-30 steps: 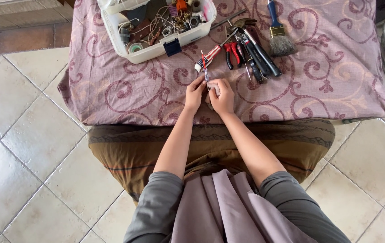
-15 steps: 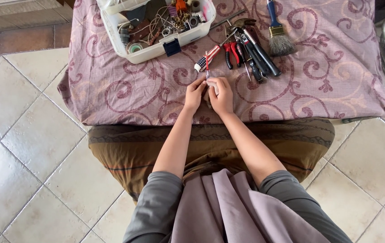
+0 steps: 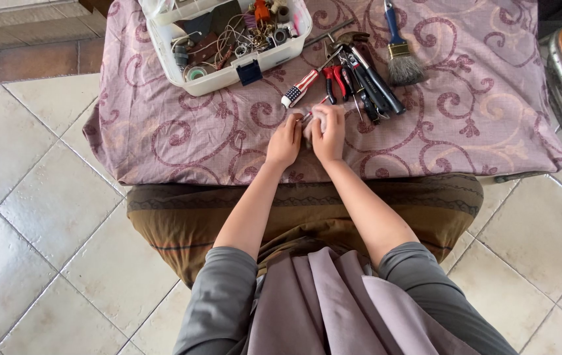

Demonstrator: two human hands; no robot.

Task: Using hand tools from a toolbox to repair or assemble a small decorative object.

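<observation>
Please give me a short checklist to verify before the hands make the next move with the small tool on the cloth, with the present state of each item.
1. Both hands on the small tool: ok. The left hand and right hand meet over a small red-tipped tool.
2. Grip firm: cannot tell; the fingers hide most of it.
3. Hands supported: ok; both rest on the patterned cloth.
4. Other tools clear of the hands: not ok. The pliers and striped handle lie just beyond the fingers.
5. Parts box steady: ok; it sits flat on the cloth, open.
6. Paintbrush out of the way: ok; it lies apart, to the right.
</observation>
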